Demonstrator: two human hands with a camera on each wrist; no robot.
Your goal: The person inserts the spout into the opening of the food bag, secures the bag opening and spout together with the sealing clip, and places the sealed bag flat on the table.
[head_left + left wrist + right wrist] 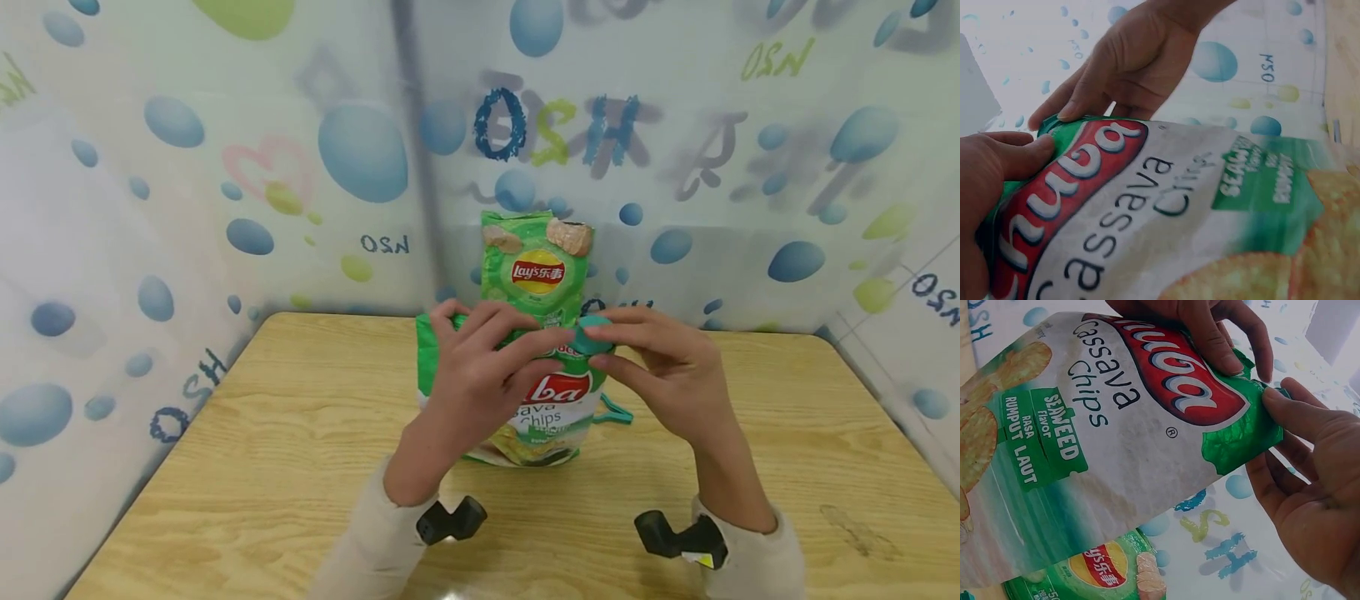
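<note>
Chip bag (558, 417) upright at middle of tabletop (300, 433). Likely light, soft, bit slippery; chips inside could crack. Best pinch flat top, not squeeze fat middle. Left hand (480, 367): fingers pinch top edge. Right hand (675, 375): fingers pinch teal piece (595, 336) at top corner. Lay's bag (532, 292) behind; teal clip (622, 415) low, beside bag.

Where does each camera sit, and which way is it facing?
Head: on the person's head, looking forward and down at a green-and-white plastic chip bag; left hand, right hand and cream cloth sleeves show.
Left wrist: on that wrist, facing the bag's printed front; both hands show.
Right wrist: on that wrist, also facing the bag's front; both hands show.
Both wrist views share the bag's curved red label.
</note>
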